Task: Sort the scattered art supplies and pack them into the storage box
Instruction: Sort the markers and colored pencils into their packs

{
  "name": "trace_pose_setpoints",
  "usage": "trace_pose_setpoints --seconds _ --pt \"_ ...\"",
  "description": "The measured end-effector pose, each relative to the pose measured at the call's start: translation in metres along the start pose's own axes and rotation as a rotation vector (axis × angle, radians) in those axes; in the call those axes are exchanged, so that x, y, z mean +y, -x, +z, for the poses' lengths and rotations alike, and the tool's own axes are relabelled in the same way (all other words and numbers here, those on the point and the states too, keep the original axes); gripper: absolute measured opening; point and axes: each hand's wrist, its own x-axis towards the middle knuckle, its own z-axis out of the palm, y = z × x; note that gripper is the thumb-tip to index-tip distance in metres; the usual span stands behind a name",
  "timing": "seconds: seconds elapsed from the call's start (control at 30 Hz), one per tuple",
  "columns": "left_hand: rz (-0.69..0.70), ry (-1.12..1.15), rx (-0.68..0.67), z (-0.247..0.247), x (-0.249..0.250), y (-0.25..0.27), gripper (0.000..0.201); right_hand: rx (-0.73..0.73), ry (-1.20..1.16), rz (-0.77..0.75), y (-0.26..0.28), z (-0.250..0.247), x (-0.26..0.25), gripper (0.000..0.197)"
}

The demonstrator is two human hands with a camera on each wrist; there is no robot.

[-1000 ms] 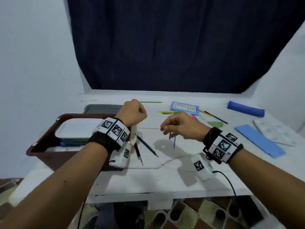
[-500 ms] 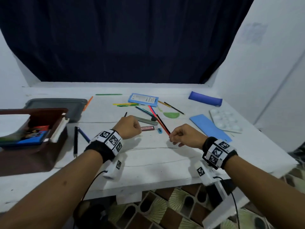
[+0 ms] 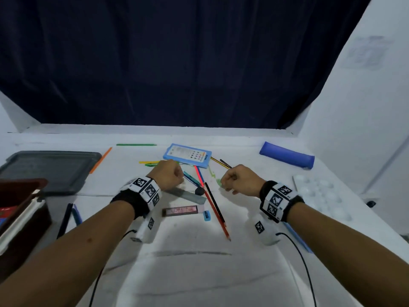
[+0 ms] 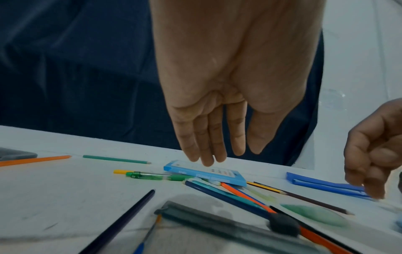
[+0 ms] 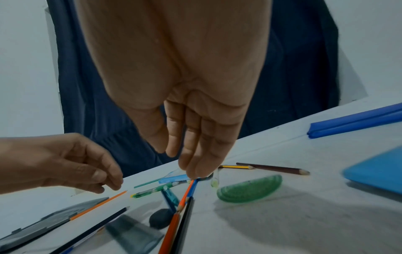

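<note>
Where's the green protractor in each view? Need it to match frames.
Head: green protractor centre, mostly hidden behind the right hand's knuckles.
Left wrist: lower right, flat on the table.
Right wrist: centre-right, below the fingers.
Shared landmark: black eraser.

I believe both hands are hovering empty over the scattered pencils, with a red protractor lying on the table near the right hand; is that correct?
Not quite: the protractor is green, not red, as the right wrist view shows. The rest holds: both the left hand and right hand hover empty over the scattered pencils.
</note>
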Motion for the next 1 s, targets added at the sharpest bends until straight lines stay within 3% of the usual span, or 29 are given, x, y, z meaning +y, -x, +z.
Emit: trace_pose_setpoints --seconds 0.23,0.37,0.5,0.67,0.77,0.87,1.0 --pt "-0.029 -0.009 0.036 0.007 -0.033 -0.087 0.023 0.020 0.199 -0.079 -0.109 -0.010 -0.004 0.014" --pt "-0.091 -0.096 0.007 0.015 -0.056 -0.122 0.028 0.007 0.302 -0.128 -0.160 -0.001 -0.007 0.023" --pt "-0.124 -0.226 -0.082 0.025 -0.073 -0.136 0.035 -0.099 0.512 -0.209 -0.191 0.018 -0.011 0.041" --pt "-0.125 -0.218 -0.057 0.031 -0.080 -0.143 0.036 -0.204 0.671 -0.204 -0.207 0.033 -0.006 0.044" --pt "-0.145 -0.194 -0.036 0.033 -0.079 -0.141 0.039 -0.177 0.741 -0.209 -0.207 0.031 -0.006 0.030" --pt "-0.197 -0.148 -0.014 0.034 -0.081 -0.139 0.049 -0.135 0.662 -0.215 -0.204 0.026 -0.005 0.019" --pt "-0.206 -0.121 -0.016 0.025 -0.087 -0.132 0.042 0.110 0.425 -0.222 -0.195 0.009 -0.001 0.020"
